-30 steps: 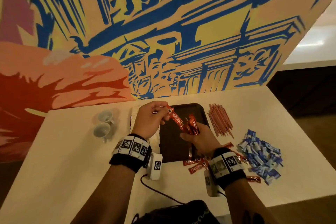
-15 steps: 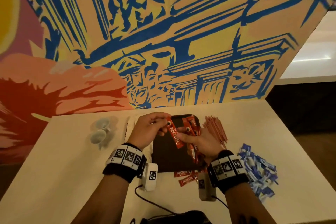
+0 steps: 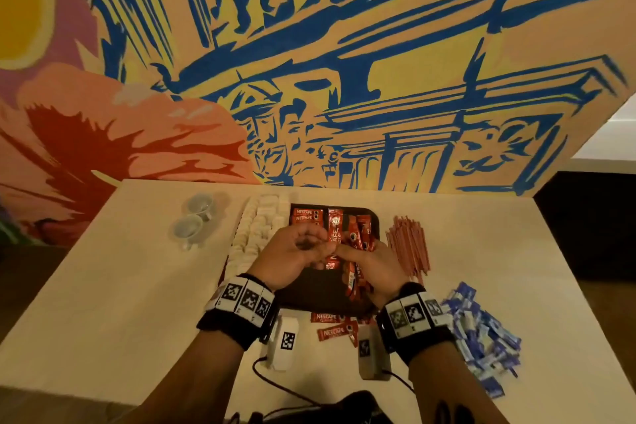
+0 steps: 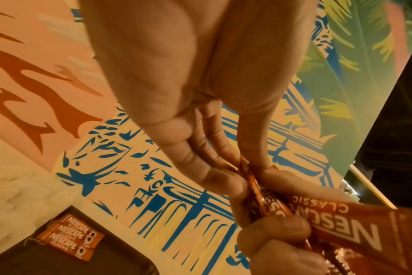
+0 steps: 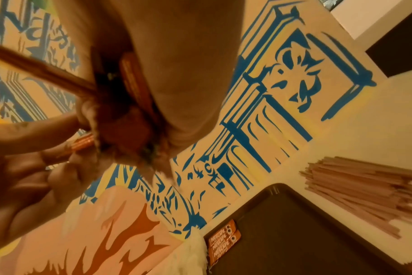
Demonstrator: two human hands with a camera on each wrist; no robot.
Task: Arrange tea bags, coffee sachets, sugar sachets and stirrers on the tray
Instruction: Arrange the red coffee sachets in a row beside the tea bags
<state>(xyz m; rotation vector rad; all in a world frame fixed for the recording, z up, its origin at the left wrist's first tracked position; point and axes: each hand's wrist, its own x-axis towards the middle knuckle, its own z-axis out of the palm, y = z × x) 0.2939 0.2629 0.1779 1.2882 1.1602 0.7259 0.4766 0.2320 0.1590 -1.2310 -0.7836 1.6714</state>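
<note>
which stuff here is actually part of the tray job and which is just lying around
Part of the job:
tray
coffee sachets
tea bags
sugar sachets
stirrers
left hand and right hand, both holding coffee sachets

Lying about:
two cups
table

Both hands met over the dark tray [image 3: 373,220], working the red coffee sachets.

We saw the left hand [image 3: 292,256] pinch one upright coffee sachet [image 3: 334,234] while the right hand [image 3: 373,265] gripped a bunch of sachets [image 3: 358,251]. Three sachets [image 3: 307,216] lay flat at the tray's far left, stirrers [image 3: 409,244] just right of it, blue sugar sachets [image 3: 481,334] well right, two cups [image 3: 192,220] left.
</note>
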